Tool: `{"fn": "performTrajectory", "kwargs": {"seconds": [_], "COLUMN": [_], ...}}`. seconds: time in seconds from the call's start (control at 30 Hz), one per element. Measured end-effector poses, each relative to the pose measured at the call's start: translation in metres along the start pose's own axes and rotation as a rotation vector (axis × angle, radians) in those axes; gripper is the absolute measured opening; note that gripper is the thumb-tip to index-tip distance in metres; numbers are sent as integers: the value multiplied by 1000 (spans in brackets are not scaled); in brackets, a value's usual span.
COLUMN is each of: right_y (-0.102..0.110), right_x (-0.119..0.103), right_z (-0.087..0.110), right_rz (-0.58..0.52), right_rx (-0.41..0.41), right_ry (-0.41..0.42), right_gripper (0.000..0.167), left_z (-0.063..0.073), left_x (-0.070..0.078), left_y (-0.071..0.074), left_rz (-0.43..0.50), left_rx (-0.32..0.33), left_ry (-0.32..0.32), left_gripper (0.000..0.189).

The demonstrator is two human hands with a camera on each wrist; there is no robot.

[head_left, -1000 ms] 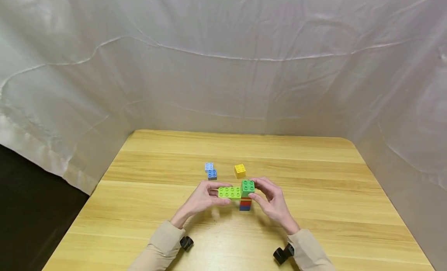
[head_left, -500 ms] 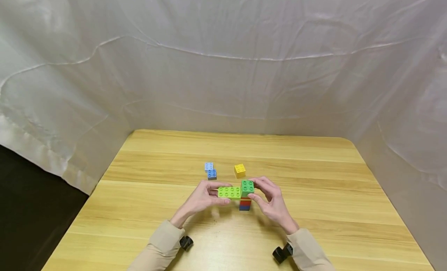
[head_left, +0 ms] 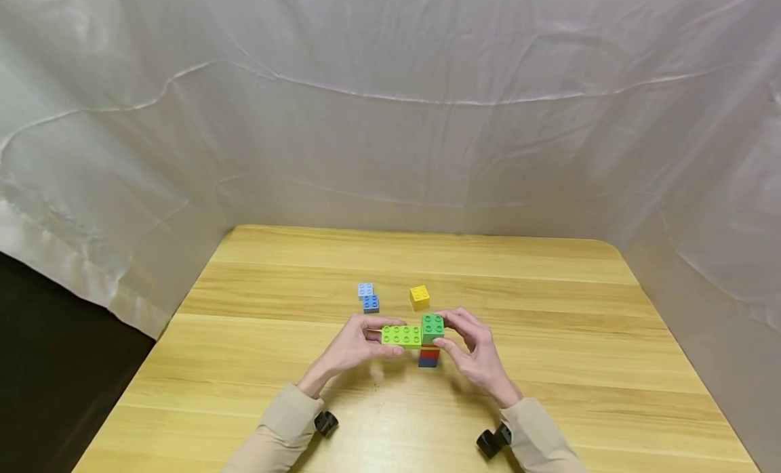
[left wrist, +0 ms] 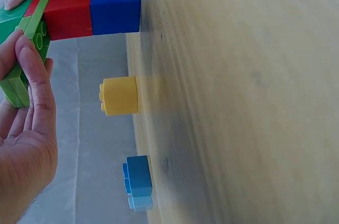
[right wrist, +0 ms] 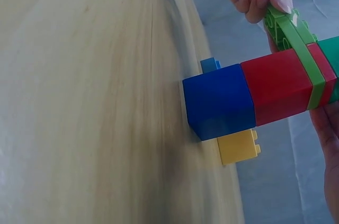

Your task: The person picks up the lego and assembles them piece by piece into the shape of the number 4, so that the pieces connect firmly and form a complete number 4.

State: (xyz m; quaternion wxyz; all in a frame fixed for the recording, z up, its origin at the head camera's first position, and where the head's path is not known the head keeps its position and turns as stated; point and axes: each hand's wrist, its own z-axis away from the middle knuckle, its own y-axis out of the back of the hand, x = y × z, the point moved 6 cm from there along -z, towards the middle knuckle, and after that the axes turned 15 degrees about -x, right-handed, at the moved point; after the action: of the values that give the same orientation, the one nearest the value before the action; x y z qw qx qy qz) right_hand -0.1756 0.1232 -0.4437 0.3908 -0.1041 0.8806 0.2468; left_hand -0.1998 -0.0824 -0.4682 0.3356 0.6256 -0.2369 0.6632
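Note:
A small tower of toy building bricks stands on the wooden table, with a blue brick at its foot and a red brick above. A thin lime-green layer and a narrow red band follow, topped by a green brick. Long lime-green pieces jut out sideways from the tower, studs showing. My left hand pinches their outer end between thumb and fingers. On the other side, my right hand grips the green top brick, thumb at the front and fingers behind.
Behind the tower sits a yellow brick. To its left lie a light blue brick and a darker blue brick, close together. A pale sheet hangs around the table.

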Motion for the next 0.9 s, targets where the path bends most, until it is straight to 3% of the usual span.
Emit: {"fn": "performTrajectory", "kwargs": {"seconds": [0.3, 0.9], "right_y": [-1, -1], "right_x": [0, 2], "right_z": [0, 1], "right_rz": [24, 46], "right_rx": [2, -3], "right_ry": [35, 6], "right_gripper": [46, 46], "left_z": [1, -1], "left_x": [0, -1], "left_y": [0, 0], "left_rz": [-1, 0], "left_rx": [5, -2], "left_ry": [9, -8], "left_gripper": [52, 52]}}
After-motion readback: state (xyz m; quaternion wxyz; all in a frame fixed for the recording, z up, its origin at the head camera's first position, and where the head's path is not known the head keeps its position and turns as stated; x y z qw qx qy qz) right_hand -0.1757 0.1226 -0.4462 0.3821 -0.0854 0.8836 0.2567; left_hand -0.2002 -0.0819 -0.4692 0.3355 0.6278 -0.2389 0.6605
